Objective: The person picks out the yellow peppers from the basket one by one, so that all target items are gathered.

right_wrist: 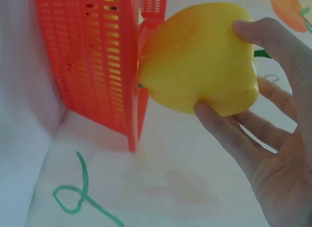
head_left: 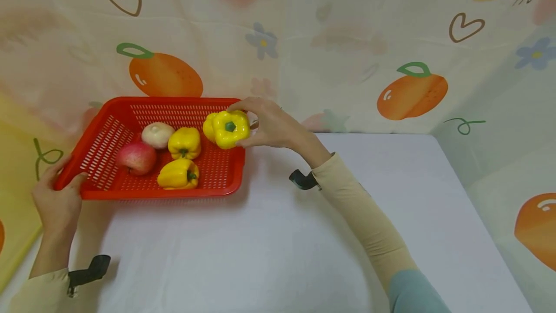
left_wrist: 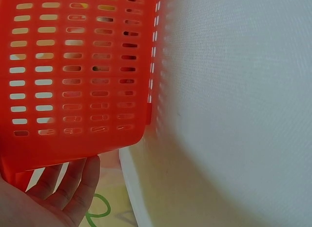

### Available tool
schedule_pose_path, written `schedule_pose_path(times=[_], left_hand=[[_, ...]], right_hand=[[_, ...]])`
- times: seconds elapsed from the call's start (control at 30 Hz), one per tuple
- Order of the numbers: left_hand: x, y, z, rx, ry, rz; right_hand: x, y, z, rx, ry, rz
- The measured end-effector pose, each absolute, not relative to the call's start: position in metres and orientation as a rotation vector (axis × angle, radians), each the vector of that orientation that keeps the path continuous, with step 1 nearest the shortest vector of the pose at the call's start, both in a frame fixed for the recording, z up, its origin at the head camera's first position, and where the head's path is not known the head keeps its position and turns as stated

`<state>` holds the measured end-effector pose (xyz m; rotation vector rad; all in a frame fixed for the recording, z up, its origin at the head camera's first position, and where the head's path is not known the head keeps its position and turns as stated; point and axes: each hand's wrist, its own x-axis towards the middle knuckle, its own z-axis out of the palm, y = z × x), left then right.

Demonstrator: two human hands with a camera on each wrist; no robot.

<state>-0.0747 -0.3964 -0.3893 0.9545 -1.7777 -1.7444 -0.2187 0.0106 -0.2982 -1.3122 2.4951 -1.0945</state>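
Note:
A red plastic basket (head_left: 156, 195) with slotted walls stands at the left of the head view. My left hand (head_left: 58, 199) grips its left rim; in the left wrist view several fingers (left_wrist: 73, 188) show under that rim. Over the basket's right end, my right hand (head_left: 271, 124) holds a yellow bell pepper (head_left: 238, 135) between thumb and fingers, its green stem facing me. Another yellow bell pepper (head_left: 209, 127) is partly hidden behind it. Inside the basket lie two more yellow bell peppers, one upper (head_left: 184, 142) and one lower (head_left: 175, 174), a pinkish-red apple (head_left: 136, 158) and a whitish round onion-like vegetable (head_left: 157, 135).
A white-covered table (head_left: 260, 245) lies under the basket and extends to the right. Behind it hangs a cloth backdrop (head_left: 330, 76) printed with oranges, hearts and flowers. A dark wrist-camera mount (head_left: 303, 179) sticks out from the right sleeve, another (head_left: 93, 269) from the left.

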Motion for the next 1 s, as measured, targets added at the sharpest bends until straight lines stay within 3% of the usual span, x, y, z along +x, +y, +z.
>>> schedule_pose_path(times=[1.0], left_hand=[[-0.074, -0.393, -0.393, 0.960, -1.830, -1.669]], right_hand=[[-0.232, 0.096, -0.319, -1.079, 2.663, -1.051]])
